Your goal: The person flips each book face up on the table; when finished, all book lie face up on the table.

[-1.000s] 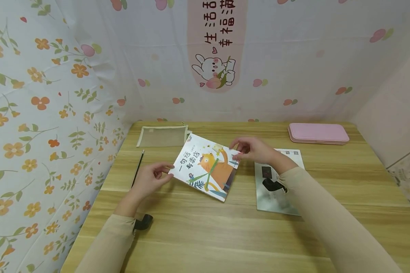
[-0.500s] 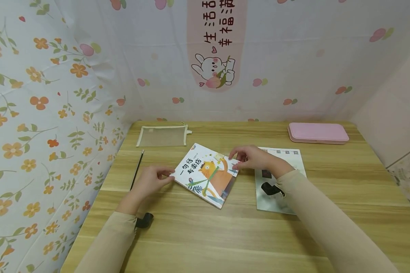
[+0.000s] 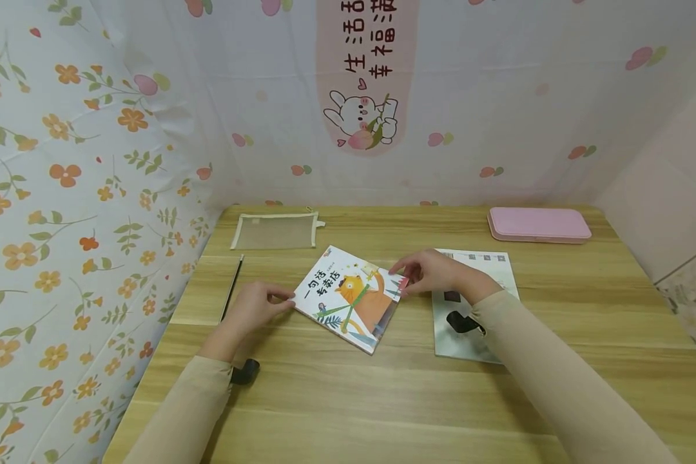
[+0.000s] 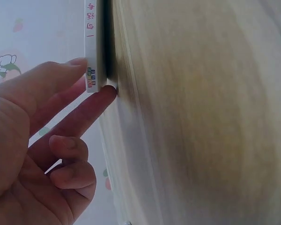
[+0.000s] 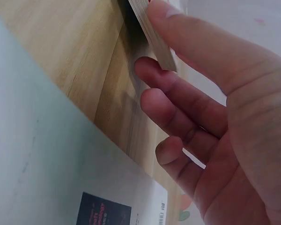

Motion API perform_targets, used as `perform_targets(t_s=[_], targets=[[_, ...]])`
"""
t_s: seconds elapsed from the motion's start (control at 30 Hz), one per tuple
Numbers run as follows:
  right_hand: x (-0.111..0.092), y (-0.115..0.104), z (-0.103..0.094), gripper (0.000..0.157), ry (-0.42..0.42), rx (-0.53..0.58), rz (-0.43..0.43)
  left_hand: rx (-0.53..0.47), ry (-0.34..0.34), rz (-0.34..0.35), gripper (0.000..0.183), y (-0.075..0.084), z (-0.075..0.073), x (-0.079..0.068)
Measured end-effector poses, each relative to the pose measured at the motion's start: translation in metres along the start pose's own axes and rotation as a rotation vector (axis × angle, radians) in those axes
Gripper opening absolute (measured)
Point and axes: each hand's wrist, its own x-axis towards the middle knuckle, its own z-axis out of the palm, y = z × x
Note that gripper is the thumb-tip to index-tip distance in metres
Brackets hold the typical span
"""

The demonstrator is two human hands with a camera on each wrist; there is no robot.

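Note:
A picture book [image 3: 348,299] with an orange cat on its white cover lies flat and turned slantwise, close over the table. My left hand [image 3: 254,310] pinches its left corner. In the left wrist view the thumb rests on top of the spine [image 4: 92,51] and a fingertip reaches beneath it. At the opposite corner my right hand [image 3: 435,272] pinches the book between thumb and fingers. The right wrist view shows the page edges [image 5: 154,40] under the thumb, with the other fingers curled below. Under the right forearm lies a second, pale green book [image 3: 449,341], partly hidden.
A mesh zip pouch [image 3: 275,232] lies at the back left of the wooden table [image 3: 325,412], with a pencil [image 3: 232,287] in front of it, beside the left hand. At the back right sits a pink pencil case [image 3: 539,225]. Printed cloth [image 3: 470,96] hangs behind the table.
Both hands have brought the picture book down and slightly toward me, uncovering the pouch's right end. The right hand has come down with it; over the last half second little moves.

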Motion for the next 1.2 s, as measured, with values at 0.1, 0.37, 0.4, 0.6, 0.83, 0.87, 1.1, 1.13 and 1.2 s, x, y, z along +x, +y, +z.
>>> perform_targets(t_s=[0.1, 0.37, 0.4, 0.6, 0.83, 0.87, 1.1, 1.13, 1.2], targets=[[0.0, 0.001, 0.0, 0.043, 0.001, -0.022, -0.007, 0.021, -0.003, 0.005, 0.018, 0.001, -0.001, 0.001], [0.0, 0.001, 0.001, 0.038, 0.007, -0.061, -0.015, 0.062, -0.025, -0.006, 0.018, 0.002, -0.002, 0.001], [0.0, 0.001, 0.001, 0.037, 0.008, -0.066, -0.018, 0.063, -0.028, -0.005, 0.018, 0.001, -0.002, 0.001], [0.0, 0.003, 0.004, 0.034, 0.033, -0.082, -0.007, 0.067, -0.045, 0.011, 0.023, -0.002, -0.002, 0.002], [-0.001, 0.001, 0.005, 0.035, 0.055, -0.059, 0.016, 0.052, -0.057, 0.012, 0.027, -0.004, -0.002, 0.005], [-0.001, 0.0, 0.005, 0.034, 0.052, -0.061, 0.02, 0.051, -0.062, 0.011, 0.027, -0.005, -0.002, 0.006], [-0.005, 0.0, 0.008, 0.031, 0.036, -0.089, 0.042, 0.037, -0.091, 0.023, 0.02, -0.003, -0.004, 0.014], [-0.005, 0.0, 0.009, 0.031, 0.036, -0.089, 0.043, 0.034, -0.094, 0.027, 0.02, -0.002, -0.004, 0.016], [-0.007, -0.001, 0.01, 0.03, 0.032, -0.091, 0.033, 0.032, -0.094, 0.038, 0.019, -0.002, -0.005, 0.019]])
